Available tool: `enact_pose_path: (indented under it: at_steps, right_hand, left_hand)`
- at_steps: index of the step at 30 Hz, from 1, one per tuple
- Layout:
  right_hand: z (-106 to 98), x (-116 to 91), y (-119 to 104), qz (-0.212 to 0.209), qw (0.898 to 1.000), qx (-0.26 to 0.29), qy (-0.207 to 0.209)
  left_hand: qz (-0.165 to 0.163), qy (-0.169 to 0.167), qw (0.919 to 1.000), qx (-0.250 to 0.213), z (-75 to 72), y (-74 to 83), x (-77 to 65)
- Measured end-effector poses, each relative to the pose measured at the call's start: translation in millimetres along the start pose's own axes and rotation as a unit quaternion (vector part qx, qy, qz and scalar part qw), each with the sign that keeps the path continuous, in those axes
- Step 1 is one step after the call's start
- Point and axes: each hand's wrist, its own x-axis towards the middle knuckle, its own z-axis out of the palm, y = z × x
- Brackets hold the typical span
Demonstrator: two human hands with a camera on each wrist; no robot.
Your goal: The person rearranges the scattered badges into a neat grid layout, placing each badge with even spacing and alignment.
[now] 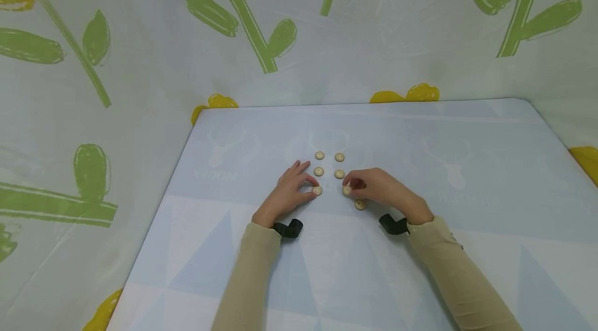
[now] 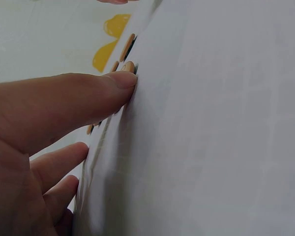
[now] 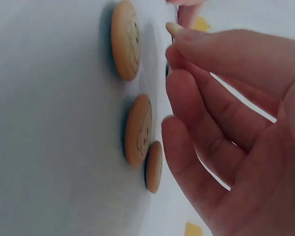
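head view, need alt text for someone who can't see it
A person's left grip pinches one small disc and the right grip another, at a pale table. Four more discs lie in two rows of two beyond; one lies beside the right grip.

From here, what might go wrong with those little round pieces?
The right grip might bump the lone disc close beside it; its small pinched disc could slip. The left grip, pinching the lower-left disc, might nudge the middle-left disc out of line.
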Motion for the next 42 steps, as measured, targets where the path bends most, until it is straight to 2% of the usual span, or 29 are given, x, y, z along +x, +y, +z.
enact_pose_path:
  at_steps: [15, 20, 42]
  right_hand:
    - [9.1, 3.2, -5.2, 0.002, 0.999, -0.013, 0.034]
    - [10.7, 3.9, -6.2, -0.009, 0.999, -0.003, 0.031]
    - [15.2, 8.4, -6.7, -0.011, 0.998, -0.049, 0.035]
  left_hand:
    - [-0.003, -0.003, 1.0000, 0.001, 0.6, -0.1, 0.2]
    - [-0.006, -0.004, 1.0000, 0.000, 1.1, -0.5, 0.6]
    - [-0.006, 0.000, 1.0000, 0.004, -0.9, 3.2, -0.7]
